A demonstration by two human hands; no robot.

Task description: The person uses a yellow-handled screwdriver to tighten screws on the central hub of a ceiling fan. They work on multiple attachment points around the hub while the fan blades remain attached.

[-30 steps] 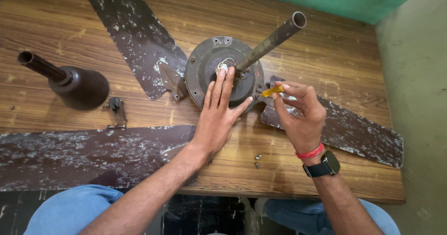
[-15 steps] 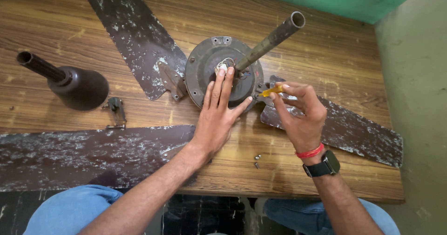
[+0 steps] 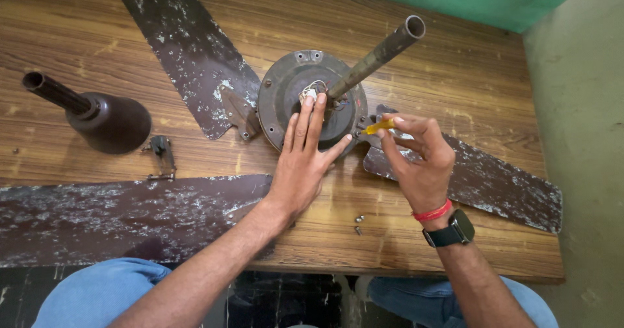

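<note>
A left hand [image 3: 304,165] is pressing flat, fingers spread, on a ceiling fan motor [image 3: 292,94] lying mid-table [image 3: 455,75]. The right hand [image 3: 419,159] is pinching a yellow screwdriver [image 3: 379,127] at its rim. The motor looks heavy and rigid, best steadied by its casing.

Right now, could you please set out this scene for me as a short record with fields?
surface: wooden table
left hand: flat on the round fan motor
right hand: fingers pinch a yellow-handled screwdriver at the motor's edge
rod: sticks up from the motor
blades: one attached, one under the right hand, one loose in front
nearby: dark cup-shaped cover, bracket, two screws
</note>
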